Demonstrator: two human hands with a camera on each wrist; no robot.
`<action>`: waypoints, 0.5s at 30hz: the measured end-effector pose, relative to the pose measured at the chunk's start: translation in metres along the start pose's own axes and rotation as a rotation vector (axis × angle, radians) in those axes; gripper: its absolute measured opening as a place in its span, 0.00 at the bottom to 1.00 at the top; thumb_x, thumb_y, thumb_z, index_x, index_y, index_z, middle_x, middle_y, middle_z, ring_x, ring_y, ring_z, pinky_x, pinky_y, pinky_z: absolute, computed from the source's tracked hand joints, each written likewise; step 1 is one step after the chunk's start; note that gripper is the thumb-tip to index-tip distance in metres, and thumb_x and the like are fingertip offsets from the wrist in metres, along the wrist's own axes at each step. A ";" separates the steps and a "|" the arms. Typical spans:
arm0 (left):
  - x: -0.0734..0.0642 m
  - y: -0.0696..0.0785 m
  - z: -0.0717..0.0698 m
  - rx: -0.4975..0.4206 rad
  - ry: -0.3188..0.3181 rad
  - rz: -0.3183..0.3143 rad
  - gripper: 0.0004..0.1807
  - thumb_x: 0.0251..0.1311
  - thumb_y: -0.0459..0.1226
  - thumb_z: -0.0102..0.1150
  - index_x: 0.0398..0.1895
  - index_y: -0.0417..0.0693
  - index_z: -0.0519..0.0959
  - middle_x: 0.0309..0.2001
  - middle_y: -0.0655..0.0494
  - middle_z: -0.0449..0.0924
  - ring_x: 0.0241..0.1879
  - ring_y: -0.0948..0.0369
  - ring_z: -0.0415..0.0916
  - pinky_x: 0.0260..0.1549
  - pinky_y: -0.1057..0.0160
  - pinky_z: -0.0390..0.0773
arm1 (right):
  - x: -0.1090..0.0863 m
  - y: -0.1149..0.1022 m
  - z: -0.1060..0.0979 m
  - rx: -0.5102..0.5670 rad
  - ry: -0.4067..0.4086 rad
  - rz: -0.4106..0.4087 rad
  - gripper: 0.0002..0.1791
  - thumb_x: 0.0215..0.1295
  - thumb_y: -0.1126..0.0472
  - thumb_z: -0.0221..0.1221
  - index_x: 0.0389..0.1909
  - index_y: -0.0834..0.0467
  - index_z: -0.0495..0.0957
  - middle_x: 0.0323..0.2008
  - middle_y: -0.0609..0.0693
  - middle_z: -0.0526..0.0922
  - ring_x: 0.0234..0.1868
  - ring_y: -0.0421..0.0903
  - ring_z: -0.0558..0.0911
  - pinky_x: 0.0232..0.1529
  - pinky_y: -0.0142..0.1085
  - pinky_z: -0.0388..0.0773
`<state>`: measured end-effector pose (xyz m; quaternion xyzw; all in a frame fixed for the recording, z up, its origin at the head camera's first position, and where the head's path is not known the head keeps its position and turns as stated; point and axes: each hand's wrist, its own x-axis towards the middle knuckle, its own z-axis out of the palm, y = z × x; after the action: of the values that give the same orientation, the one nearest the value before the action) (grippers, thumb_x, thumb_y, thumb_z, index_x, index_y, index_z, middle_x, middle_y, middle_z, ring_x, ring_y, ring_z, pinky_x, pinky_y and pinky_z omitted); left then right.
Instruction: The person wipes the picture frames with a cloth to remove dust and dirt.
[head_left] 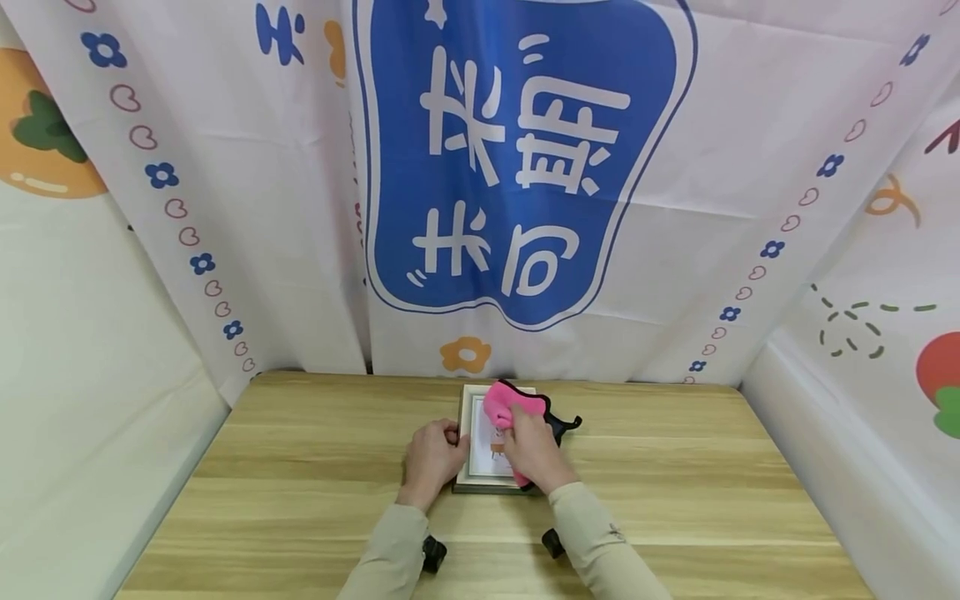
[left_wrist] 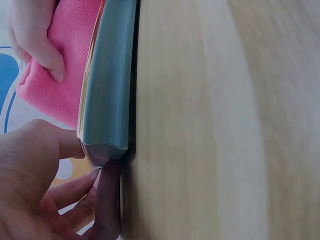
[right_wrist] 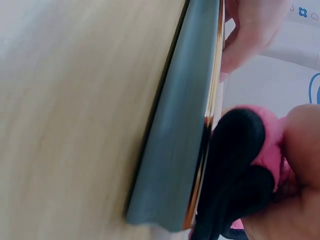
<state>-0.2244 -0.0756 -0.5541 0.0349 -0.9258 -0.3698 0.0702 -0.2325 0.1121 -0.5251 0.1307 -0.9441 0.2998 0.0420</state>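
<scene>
A picture frame (head_left: 480, 482) with a pale border lies flat on the table, a small printed picture partly showing inside it. My left hand (head_left: 433, 460) holds the frame's left edge. In the left wrist view, its thumb is at the top edge and its fingers are low against the grey-green side (left_wrist: 107, 80). With bent fingers my right hand (head_left: 534, 454) grips a bunched pink cloth (head_left: 498, 404) with black edging, laid over the frame's face. The cloth hides much of the picture's right side. Folds of black edging (right_wrist: 240, 135) hang at the frame's side in the right wrist view.
The wood-grain table (head_left: 315, 467) ends at a printed white curtain (head_left: 675, 250) just behind the frame. White walls stand on both sides. Small black devices sit at the left wrist (head_left: 433, 554) and right wrist (head_left: 552, 543).
</scene>
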 end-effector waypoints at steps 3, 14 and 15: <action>0.000 0.000 0.000 0.006 0.007 0.004 0.12 0.64 0.44 0.71 0.44 0.48 0.89 0.31 0.60 0.85 0.31 0.61 0.81 0.32 0.54 0.81 | 0.001 -0.003 0.005 0.016 0.007 -0.013 0.02 0.73 0.67 0.57 0.42 0.61 0.75 0.25 0.49 0.79 0.24 0.43 0.81 0.27 0.39 0.78; 0.000 0.000 -0.002 0.019 0.031 0.021 0.06 0.63 0.43 0.68 0.35 0.52 0.89 0.29 0.58 0.85 0.29 0.59 0.80 0.29 0.54 0.79 | -0.002 -0.027 0.030 0.076 0.073 -0.129 0.03 0.71 0.67 0.56 0.36 0.60 0.75 0.21 0.48 0.74 0.20 0.45 0.78 0.23 0.43 0.75; -0.001 0.000 -0.002 0.022 0.027 0.019 0.07 0.64 0.44 0.68 0.35 0.52 0.89 0.29 0.57 0.85 0.30 0.58 0.81 0.29 0.53 0.79 | -0.001 -0.023 0.038 0.074 0.098 -0.154 0.03 0.71 0.67 0.55 0.35 0.60 0.75 0.20 0.49 0.74 0.19 0.45 0.77 0.21 0.42 0.74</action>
<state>-0.2235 -0.0766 -0.5528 0.0319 -0.9291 -0.3584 0.0855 -0.2256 0.0725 -0.5432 0.1894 -0.9163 0.3363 0.1063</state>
